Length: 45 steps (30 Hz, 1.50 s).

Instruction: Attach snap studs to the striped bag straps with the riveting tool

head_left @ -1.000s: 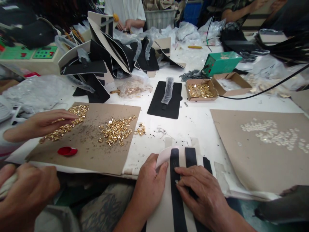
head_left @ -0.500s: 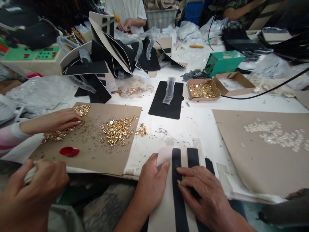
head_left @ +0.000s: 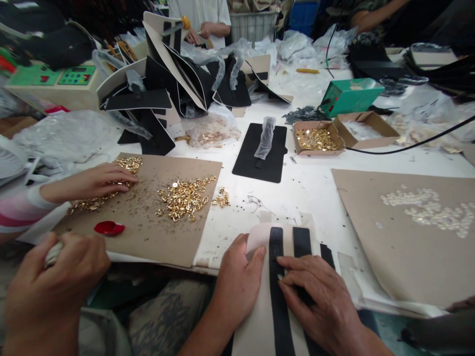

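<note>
My left hand (head_left: 241,282) is closed round the left edge of a beige panel (head_left: 256,319) with black strips, its thumb lying on the front. The panel leans up toward me at the table's front edge. My right hand (head_left: 322,296) rests on the same panel, its thumb and index finger pinched together over the left black strip (head_left: 280,311). Between those fingertips shows a small pale disc (head_left: 280,277). Just above them, a small dark fitting (head_left: 275,251) sits on the strip.
Beside me a co-worker's hand (head_left: 89,183) touches gold metal rings on a brown board (head_left: 148,242), near a red scoop (head_left: 109,228). Their other hand (head_left: 59,282) is a fist. Pale discs lie on the right board (head_left: 371,217). Behind are a black panel (head_left: 245,158) and a carton (head_left: 319,151).
The whole view has shifted slightly to the right. Both my hands keep the same hold on the panel. The co-worker's hand over the gold rings has moved slightly.
</note>
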Motion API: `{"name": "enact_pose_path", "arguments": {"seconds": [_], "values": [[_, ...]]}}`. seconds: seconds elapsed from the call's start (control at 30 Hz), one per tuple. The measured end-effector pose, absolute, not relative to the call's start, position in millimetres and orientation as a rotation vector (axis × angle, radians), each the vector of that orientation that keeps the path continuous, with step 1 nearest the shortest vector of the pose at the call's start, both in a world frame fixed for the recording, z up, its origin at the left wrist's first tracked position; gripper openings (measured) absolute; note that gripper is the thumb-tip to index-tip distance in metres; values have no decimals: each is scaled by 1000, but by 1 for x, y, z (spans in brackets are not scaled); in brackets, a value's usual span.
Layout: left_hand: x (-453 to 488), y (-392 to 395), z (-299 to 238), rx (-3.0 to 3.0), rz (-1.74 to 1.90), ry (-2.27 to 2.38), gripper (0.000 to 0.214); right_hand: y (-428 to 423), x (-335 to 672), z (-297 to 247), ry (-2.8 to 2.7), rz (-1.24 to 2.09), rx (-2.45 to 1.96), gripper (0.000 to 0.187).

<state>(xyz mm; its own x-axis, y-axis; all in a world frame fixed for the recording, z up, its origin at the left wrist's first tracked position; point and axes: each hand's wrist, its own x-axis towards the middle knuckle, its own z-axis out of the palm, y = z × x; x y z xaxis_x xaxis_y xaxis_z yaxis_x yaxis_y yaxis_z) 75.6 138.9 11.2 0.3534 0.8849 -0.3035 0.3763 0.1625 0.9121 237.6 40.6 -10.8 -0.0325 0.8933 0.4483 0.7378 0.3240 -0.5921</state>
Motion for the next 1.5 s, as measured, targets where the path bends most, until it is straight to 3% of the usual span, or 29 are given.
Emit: {"name": "enact_pose_path", "arguments": {"seconds": [0.83, 1.07, 1.23, 1.5], "values": [[77, 139, 4, 1657, 497, 1260, 19, 42, 239, -9, -1845, 305, -1537, 15], [72, 135, 6, 2175, 711, 1328, 67, 44, 239, -3, -1772, 458, -1545, 15], [70, 133, 13, 2374, 632, 913, 52, 44, 240, -1, -1749, 539, -1546, 14], [70, 131, 0, 2221, 699, 879, 33, 44, 242, 9, -1664, 707, -1490, 14]]}}
